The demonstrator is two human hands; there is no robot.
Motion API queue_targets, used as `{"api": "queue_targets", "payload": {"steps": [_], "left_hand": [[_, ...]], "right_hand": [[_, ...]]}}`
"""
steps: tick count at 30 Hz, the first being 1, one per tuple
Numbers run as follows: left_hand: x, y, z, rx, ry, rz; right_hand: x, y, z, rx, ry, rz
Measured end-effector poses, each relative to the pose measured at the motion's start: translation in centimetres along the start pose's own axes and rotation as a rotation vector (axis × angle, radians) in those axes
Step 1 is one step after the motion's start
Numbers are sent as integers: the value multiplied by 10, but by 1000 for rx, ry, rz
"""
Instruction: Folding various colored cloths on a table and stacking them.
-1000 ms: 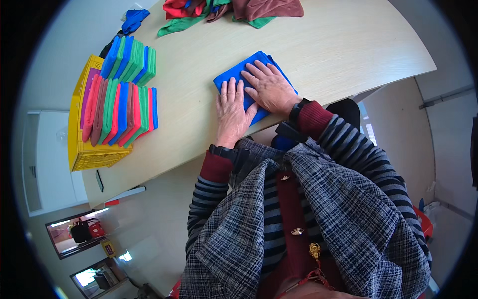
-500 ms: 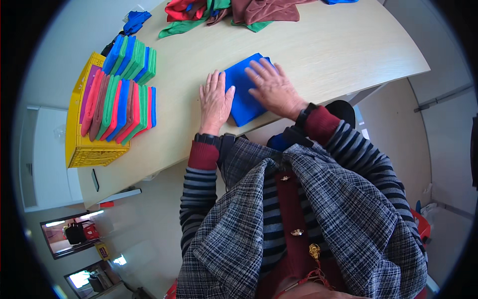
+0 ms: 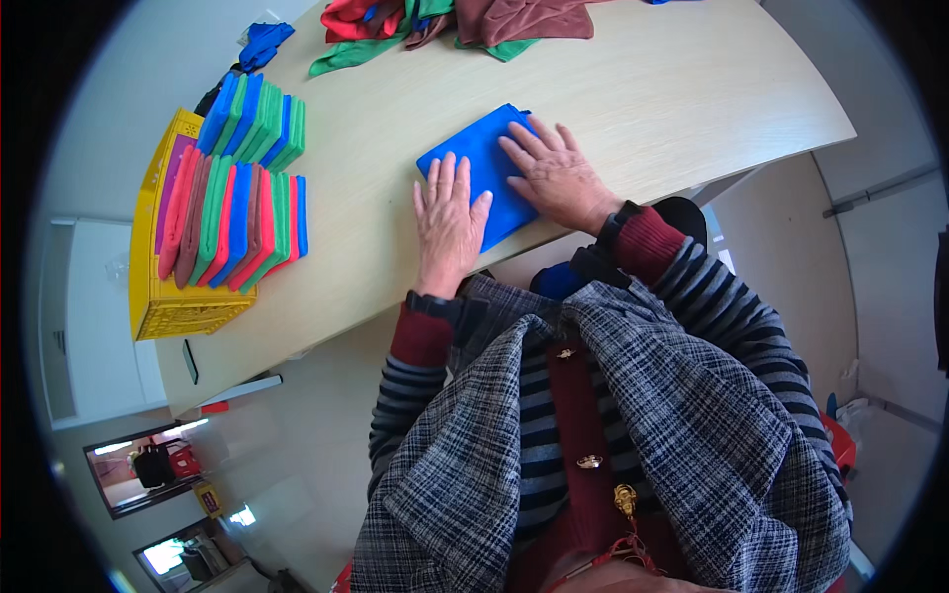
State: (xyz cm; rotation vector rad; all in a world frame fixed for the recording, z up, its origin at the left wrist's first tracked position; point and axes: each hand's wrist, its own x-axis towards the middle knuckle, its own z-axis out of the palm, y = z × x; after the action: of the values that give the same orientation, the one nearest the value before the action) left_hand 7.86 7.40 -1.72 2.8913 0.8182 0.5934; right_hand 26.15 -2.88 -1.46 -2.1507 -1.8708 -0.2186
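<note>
A folded blue cloth [image 3: 494, 158] lies flat near the front edge of the table, its corners partly covered by my hands. My left hand [image 3: 450, 217] rests on the cloth's left part, palm down, fingers stretched toward the far side. On its right part lies my right hand [image 3: 559, 178], also flat, with fingers spread and pointing to the upper left. Neither hand grips anything.
A yellow crate [image 3: 148, 247] at the table's left holds folded cloths [image 3: 232, 222] in red, brown, green and blue, standing in two rows. Loose brown cloth [image 3: 524, 22] and green cloth [image 3: 361, 54] lie heaped at the far edge. A dark flat object [image 3: 190, 362] lies at the left corner.
My left hand has moved right, from the cloth's left edge onto its surface. The right hand has shifted slightly right and down. More of the cloth's far left corner shows.
</note>
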Motion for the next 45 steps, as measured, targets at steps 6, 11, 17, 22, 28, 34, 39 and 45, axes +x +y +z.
{"api": "queue_targets", "payload": {"steps": [6, 11, 17, 22, 28, 34, 39, 45], "left_hand": [[-13, 8, 8, 13, -29, -25], [-13, 13, 9, -4, -36, -17], [-13, -3, -4, -20, -59, -74], [8, 1, 18, 100, -26, -110], [-1, 4, 16, 4, 1, -146], [2, 5, 17, -48, 60, -145], [-5, 9, 18, -62, 43, -169], [-10, 18, 17, -38, 69, -225]], "right_hand": [[15, -20, 6, 112, -3, -87], [20, -3, 17, 106, 22, -71], [32, -9, 11, 121, -24, -101], [37, -17, 3, 128, 85, -173], [34, -15, 15, 114, -2, -132], [40, -10, 10, 114, -39, -74], [32, -9, 12, 109, 35, -19], [26, -6, 16, 89, -13, 2]]}}
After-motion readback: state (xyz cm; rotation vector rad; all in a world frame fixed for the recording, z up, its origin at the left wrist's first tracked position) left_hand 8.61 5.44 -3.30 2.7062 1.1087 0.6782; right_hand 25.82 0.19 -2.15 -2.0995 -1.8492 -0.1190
